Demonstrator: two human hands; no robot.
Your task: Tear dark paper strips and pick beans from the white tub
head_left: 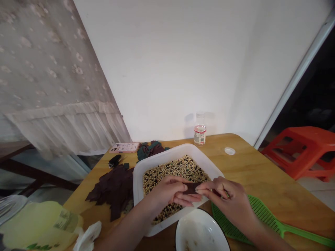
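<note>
Over the right part of a white tray (138, 188) of small tan and black beads, both hands hold one dark brown strip (190, 188). My left hand (174, 191) has its thumb on the strip's left end, with the other fingers beneath. The right end is pinched between the fingertips of my right hand (222, 195). A small greenish thing shows among my right fingers, too small to make out. Below the hands sits a white bowl (200, 232) with a dark rim and brownish specks inside.
Dark brown pieces (115, 188) lie left of the tray, green ones (150, 150) behind it. Also on the table (261, 174): a pink phone (124, 147), black key fob (114, 161), clear bottle (200, 134), white lid (229, 151), green fly swatter (264, 214), yellowish container (39, 223) and tissue (89, 237).
</note>
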